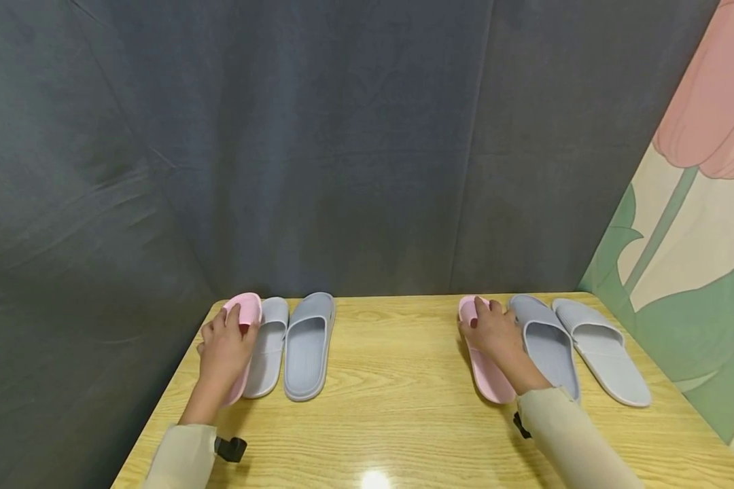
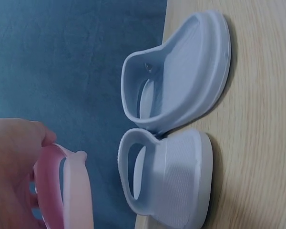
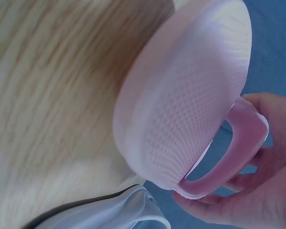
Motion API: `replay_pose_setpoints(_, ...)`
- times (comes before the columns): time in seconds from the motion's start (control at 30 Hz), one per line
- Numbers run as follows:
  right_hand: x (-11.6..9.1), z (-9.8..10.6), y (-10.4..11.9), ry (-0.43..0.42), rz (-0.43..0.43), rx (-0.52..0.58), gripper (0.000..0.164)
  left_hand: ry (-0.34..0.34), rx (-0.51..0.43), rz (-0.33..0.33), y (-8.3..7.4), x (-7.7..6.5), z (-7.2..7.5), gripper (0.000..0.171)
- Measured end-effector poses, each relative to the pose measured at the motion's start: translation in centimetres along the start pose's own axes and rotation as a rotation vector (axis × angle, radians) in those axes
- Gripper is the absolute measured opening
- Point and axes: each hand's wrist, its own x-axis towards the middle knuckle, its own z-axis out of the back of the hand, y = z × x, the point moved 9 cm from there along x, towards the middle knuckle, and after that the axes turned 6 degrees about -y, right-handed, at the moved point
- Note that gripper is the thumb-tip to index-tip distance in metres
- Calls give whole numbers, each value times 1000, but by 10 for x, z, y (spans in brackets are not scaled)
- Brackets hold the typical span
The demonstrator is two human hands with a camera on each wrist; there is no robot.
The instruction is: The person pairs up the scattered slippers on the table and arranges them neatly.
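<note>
At the left end of the table, my left hand (image 1: 225, 345) grips the upper of a pink slipper (image 1: 245, 305), whose strap shows beside the fingers in the left wrist view. Close against it lie a light grey slipper (image 1: 266, 360) and a blue-grey slipper (image 1: 306, 353). Over on the right, my right hand (image 1: 497, 333) holds another pink slipper (image 3: 181, 105) by its strap, thumb on one side and fingers on the other. A second blue-grey slipper (image 1: 552, 356) is partly hidden by that forearm, with a second light grey slipper (image 1: 612, 363) beyond it.
The slippers are on a wooden table (image 1: 391, 367), with a wide gap between the two groups. A dark grey curtain (image 1: 342, 149) hangs behind the far edge and down the left. A tulip-painted wall (image 1: 697, 272) borders the right side.
</note>
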Motion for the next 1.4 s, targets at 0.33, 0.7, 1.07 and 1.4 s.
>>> replay_pose_setpoints(0.33, -3, 3, 5, -25, 25, -6, 73, -11, -9, -5, -11, -7, -1, 64)
replay_pose_setpoints(0.7, -8, 5, 10, -46, 32, 0, 74, -5, -38, -9, -20, -14, -3, 63)
replay_pose_setpoints(1.07, -13, 6, 13, -51, 34, 22, 74, 10, -37, -23, -30, -20, -6, 65)
replay_pose_setpoints(1.4, -16, 10, 16, -60, 37, 32, 74, 19, -44, -30, -41, -24, -8, 64)
